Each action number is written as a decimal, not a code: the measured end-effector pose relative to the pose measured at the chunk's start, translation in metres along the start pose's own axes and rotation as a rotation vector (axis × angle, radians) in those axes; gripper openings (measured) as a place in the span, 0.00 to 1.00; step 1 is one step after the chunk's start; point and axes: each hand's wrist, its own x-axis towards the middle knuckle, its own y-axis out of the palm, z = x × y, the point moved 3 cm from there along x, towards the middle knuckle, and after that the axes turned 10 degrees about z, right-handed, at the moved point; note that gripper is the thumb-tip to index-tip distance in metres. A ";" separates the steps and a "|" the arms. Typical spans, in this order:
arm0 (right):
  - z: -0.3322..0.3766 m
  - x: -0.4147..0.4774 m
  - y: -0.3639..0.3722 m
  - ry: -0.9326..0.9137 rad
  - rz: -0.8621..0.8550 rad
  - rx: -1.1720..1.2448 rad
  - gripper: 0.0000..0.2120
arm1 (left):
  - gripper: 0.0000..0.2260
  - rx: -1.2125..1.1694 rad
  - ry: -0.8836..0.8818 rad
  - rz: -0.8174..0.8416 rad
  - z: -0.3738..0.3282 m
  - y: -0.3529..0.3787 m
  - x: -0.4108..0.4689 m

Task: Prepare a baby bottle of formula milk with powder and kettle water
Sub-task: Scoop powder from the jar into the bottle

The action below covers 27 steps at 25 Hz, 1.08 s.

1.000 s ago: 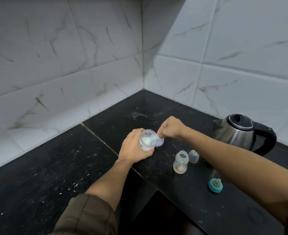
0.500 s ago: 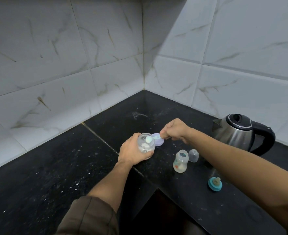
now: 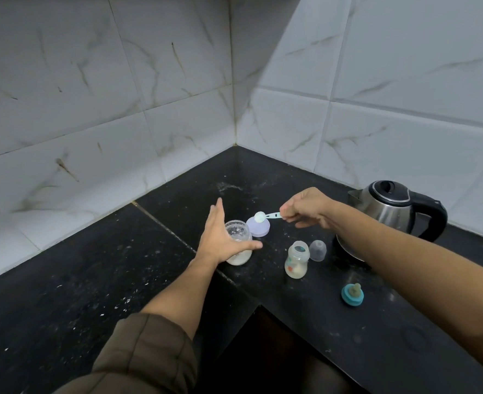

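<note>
**Hands: left hand (image 3: 220, 240) released at powder jar (image 3: 238, 231); right hand (image 3: 305, 206) pinching scoop (image 3: 265, 216)**

Left fingers are straight, with the thumb across the jar's front; contact cannot be confirmed. Right fingers are curled on the scoop's handle end. The black counter (image 3: 92, 280) carries all items. The steel kettle (image 3: 388, 211) stands at right. The jar is upright. The baby bottle (image 3: 297, 260) stands upright with its mouth open, between jar and kettle. The lilac lid (image 3: 258, 230) lies just behind the jar. The teal teat ring (image 3: 352, 294) and clear cap (image 3: 317, 250) sit near the bottle. The scoop is held roughly level above the lid, long axis left-right, heaped bowl pointing left toward the jar.
</note>
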 end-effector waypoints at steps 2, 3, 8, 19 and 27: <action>-0.004 -0.007 -0.010 0.000 -0.025 0.021 0.06 | 0.71 0.007 0.101 -0.047 -0.023 0.002 -0.001; -0.007 -0.011 -0.016 -0.002 -0.040 0.036 0.07 | 0.70 0.012 0.148 -0.062 -0.034 0.005 -0.001; -0.030 -0.030 -0.041 -0.005 -0.114 0.092 0.03 | 0.68 0.051 0.253 -0.018 -0.071 0.042 0.001; -0.079 -0.059 -0.060 -0.067 -0.179 0.027 0.03 | 0.45 0.083 0.021 0.296 -0.043 0.120 0.004; -0.078 -0.061 -0.055 -0.245 -0.255 -0.356 0.05 | 0.20 0.112 0.059 0.230 -0.061 0.126 0.013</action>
